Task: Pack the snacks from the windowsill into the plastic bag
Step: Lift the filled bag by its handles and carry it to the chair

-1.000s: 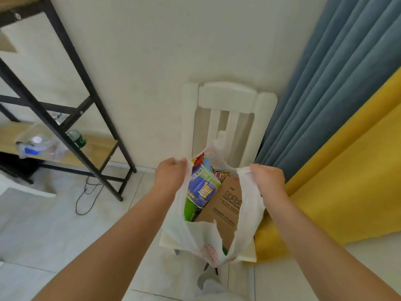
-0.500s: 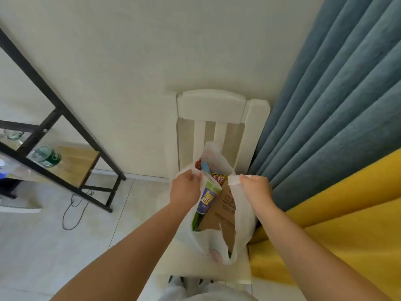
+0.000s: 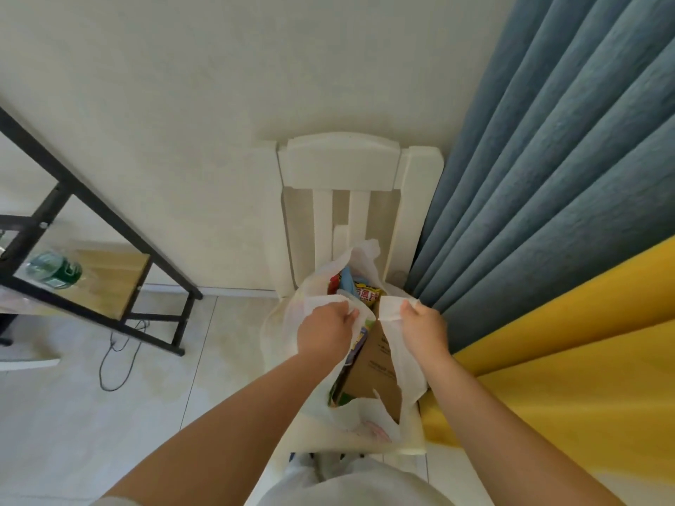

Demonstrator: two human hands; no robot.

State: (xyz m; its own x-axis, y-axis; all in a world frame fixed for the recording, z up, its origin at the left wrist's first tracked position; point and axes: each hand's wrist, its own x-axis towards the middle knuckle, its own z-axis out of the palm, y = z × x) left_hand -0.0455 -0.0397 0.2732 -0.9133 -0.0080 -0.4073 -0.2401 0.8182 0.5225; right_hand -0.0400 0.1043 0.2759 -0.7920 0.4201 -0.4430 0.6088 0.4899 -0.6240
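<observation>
Head view, left hand and right hand grip plastic bag handles.

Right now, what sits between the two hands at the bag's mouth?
In the head view, the left hand and right hand each grip an edge of the plastic bag; between them show the brown cardboard box and colourful snack packets.
</observation>
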